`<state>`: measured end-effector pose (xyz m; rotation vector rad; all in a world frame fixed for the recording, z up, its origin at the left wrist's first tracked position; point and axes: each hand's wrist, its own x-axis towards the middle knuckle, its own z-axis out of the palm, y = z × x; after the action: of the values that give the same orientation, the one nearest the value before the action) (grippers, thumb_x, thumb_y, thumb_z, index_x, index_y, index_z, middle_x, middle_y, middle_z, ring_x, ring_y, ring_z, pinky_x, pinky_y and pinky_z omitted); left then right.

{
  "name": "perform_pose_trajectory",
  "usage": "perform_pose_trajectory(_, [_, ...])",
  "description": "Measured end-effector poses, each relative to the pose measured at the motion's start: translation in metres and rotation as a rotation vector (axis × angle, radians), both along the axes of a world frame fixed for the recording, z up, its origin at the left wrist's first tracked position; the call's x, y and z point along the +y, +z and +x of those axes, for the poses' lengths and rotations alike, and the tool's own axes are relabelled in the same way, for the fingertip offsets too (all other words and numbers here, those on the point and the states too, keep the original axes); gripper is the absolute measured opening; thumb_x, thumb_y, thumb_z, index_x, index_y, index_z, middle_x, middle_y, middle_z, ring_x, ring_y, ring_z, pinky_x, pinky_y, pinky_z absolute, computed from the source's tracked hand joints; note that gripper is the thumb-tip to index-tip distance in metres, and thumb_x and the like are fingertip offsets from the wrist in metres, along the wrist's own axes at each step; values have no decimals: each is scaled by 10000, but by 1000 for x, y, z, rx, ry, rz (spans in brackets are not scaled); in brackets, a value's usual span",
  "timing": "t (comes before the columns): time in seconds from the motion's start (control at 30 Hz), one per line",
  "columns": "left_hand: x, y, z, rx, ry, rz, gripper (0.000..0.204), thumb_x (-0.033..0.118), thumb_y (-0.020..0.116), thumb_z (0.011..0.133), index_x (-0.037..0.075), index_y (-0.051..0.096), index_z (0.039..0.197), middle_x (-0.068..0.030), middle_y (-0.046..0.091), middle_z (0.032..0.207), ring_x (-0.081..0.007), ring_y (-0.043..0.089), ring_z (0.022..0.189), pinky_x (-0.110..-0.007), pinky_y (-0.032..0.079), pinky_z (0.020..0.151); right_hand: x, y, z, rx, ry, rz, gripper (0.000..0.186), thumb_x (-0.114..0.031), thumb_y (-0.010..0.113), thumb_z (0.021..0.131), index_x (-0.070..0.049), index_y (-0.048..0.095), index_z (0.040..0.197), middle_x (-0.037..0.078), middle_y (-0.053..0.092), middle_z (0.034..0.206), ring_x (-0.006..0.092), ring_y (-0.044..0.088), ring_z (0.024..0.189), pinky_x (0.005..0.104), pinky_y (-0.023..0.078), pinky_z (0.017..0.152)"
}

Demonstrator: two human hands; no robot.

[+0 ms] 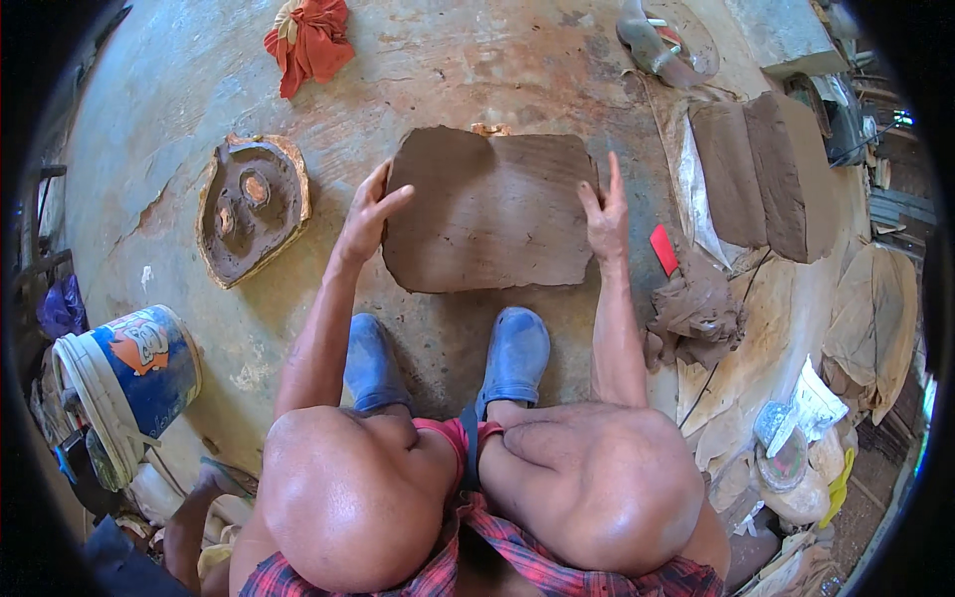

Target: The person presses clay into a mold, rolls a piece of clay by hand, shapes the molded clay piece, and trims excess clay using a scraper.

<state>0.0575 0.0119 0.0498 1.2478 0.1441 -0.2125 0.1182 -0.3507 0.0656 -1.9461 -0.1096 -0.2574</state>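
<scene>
A broad, roughly rectangular slab of brown clay (487, 214) spans the space between my two hands, in front of my feet. My left hand (370, 217) grips its left edge, thumb lying toward the top face and the other fingers partly hidden along the side. At the opposite edge, my right hand (607, 221) holds the slab with its thumb near the face, while the index finger points away from me. A small bit of an orange-brown object (490, 129) peeks out past the slab's far edge; the slab hides the rest.
To the left lies a clay-filled mould (254, 209) with two raised lumps. Beyond it is a red cloth (310, 45). A blue-and-white bucket (139, 358) lies at the left. On the right are a large clay block (761, 179), a clay lump (696, 313) and a red scraper-like piece (664, 250).
</scene>
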Motion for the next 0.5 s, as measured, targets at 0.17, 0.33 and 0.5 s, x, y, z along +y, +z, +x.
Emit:
perform_pose_trajectory(0.17, [-17, -5, -40, -55, 154, -50, 748, 194, 697, 958, -19, 379, 1601, -120, 514, 1553, -215, 480, 1418, -344, 345, 1193, -41, -29, -37, 359, 92, 180, 652, -357, 611, 1069, 62, 450, 1541, 150, 578, 1488, 217, 520, 1372, 348, 374, 1170])
perform_pose_trajectory(0.33, [-46, -3, -46, 30, 267, -47, 863, 80, 682, 939, 22, 225, 1669, -124, 369, 1663, -225, 376, 1509, -359, 290, 1242, -14, -21, -45, 273, 36, -116, 635, -259, 641, 1031, 103, 444, 1514, 251, 581, 1484, 323, 537, 1402, 391, 372, 1189])
perform_pose_trajectory(0.5, [-69, 1, -42, -39, 302, 479, 808, -31, 545, 989, 30, 133, 1682, -196, 288, 1709, -286, 287, 1578, -378, 251, 1279, -2, -7, -56, 251, -23, -328, 596, -148, 629, 1007, 136, 433, 1492, 337, 532, 1493, 427, 517, 1416, 431, 410, 1178])
